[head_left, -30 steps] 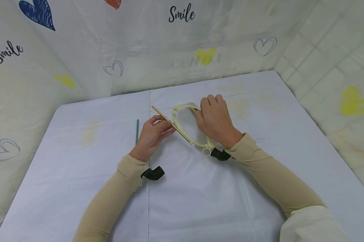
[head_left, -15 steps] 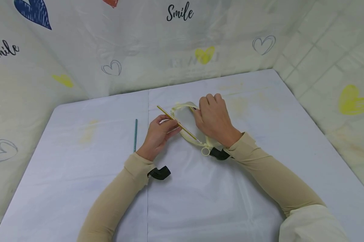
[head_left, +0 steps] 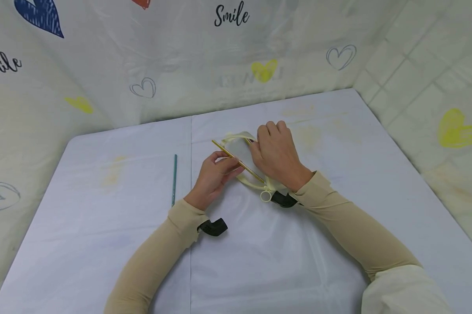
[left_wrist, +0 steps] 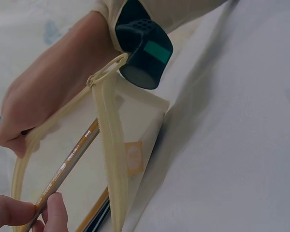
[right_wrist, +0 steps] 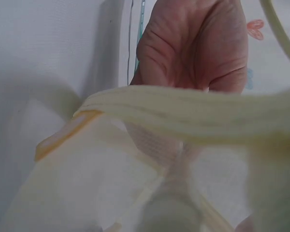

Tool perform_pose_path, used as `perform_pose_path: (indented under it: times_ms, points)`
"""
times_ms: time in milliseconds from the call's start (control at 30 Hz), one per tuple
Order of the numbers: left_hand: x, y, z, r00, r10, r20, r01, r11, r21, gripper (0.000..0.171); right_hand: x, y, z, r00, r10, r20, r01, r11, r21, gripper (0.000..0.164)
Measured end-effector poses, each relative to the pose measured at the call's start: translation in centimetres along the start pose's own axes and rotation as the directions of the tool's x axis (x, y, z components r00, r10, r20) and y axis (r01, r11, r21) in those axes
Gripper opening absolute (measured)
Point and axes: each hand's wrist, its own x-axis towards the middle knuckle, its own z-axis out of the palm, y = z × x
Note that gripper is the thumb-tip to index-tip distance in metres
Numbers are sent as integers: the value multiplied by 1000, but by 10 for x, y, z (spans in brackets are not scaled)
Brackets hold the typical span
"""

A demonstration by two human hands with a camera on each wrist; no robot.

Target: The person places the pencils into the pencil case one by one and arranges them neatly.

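Observation:
My left hand (head_left: 216,179) pinches a gold pencil (head_left: 227,151) between thumb and fingers, tilted down to the right over the mouth of a cream zip pouch (head_left: 251,182). In the left wrist view, the pencil's far end reaches inside, behind the zipper edge (left_wrist: 111,150). Other pencils (left_wrist: 97,212), one yellow and some dark, show within the pouch. My right hand (head_left: 277,150) grips the pouch's far rim and holds the mouth spread. A ring pull (head_left: 265,196) hangs at the near zipper end. In the right wrist view, the pouch wall covers part of my left hand (right_wrist: 193,46).
A teal pencil (head_left: 175,179) lies on the white-covered table (head_left: 102,235), left of my left hand. Black wrist cameras sit under both wrists, the right one (head_left: 284,199) close against the pouch. A printed curtain (head_left: 189,61) rises behind the table's back edge.
My left hand has moved right with the gold pencil, bringing its lower end from beside the pouch to its mouth. My right hand keeps its grip on the rim.

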Motion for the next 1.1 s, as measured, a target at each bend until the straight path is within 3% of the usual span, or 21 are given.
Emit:
perform_pose_path:
  times_ms: [300,700,1100]
  points:
    - [-2,-4,5,999,-17,41,18,1000,-18,25,0,0,1,999,-10,-35,10,1000,-5,26]
    - [3,-9,14,999,-20,46,20,1000,-7,20,-1,1,0,999,-16,-32,15,1000,-7,27]
    - [10,-11,21,999,-49,6,49,999,9,21,-1,2,3,999,-37,-33,37,999,1,30]
